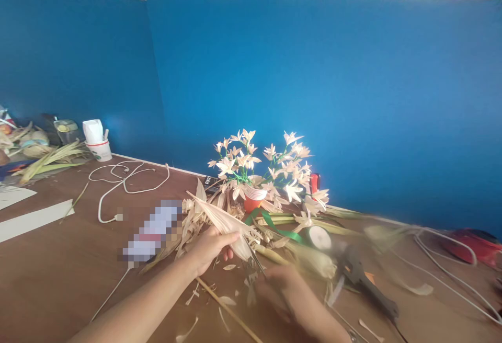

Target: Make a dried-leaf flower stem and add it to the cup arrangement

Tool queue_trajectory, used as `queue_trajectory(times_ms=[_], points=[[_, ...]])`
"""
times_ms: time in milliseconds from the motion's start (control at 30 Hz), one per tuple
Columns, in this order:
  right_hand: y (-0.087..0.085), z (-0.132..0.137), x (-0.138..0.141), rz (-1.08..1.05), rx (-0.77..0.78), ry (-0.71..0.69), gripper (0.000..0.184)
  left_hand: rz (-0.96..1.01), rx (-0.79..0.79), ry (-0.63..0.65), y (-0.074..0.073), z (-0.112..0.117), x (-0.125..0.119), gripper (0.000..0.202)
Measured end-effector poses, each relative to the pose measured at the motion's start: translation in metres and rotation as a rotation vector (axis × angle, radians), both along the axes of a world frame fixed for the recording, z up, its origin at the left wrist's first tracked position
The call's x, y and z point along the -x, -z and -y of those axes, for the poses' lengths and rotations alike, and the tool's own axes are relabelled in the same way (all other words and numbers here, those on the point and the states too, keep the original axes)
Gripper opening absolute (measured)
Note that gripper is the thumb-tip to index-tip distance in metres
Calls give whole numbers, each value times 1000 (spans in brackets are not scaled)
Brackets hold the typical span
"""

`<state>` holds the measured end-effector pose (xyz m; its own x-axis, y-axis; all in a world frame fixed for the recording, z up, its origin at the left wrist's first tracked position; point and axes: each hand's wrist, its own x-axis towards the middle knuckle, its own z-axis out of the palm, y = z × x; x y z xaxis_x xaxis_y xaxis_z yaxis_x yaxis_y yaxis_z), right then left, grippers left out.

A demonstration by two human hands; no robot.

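My left hand (214,249) is closed around a pale dried corn husk (221,217), pinching it between thumb and fingers with its pointed end up to the left. My right hand (288,288), smeared by motion, grips dark scissors (259,264), whose thin blades reach the husk's lower edge. Behind the hands, husk flowers (243,160) on green stems rise around a stack of paper cups (254,196). Loose husk pieces (192,228) lie left of the held husk. Small trimmed scraps (227,300) are scattered beneath my hands.
A dark glue gun (368,283) lies at right, near a roll of green tape (319,237) and a husk bundle (314,259). White cables (131,175) cross the table at left. A blurred-out phone (152,233) lies nearby. A blue partition (314,81) stands behind.
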<state>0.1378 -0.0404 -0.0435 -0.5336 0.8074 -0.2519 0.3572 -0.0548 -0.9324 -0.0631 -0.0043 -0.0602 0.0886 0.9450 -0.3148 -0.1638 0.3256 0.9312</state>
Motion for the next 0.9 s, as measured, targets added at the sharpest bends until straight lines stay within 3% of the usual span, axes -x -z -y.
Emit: queue_trajectory(times_ms=[267, 600, 900], points=[[1, 1, 1, -4, -3, -4, 65, -6, -24, 31, 3, -2, 2, 28], [18, 0, 1, -29, 28, 57, 69, 2, -54, 67, 11, -2, 1, 24], [5, 2, 4, 21, 28, 86, 52, 0, -33, 40, 8, -1, -1, 26]])
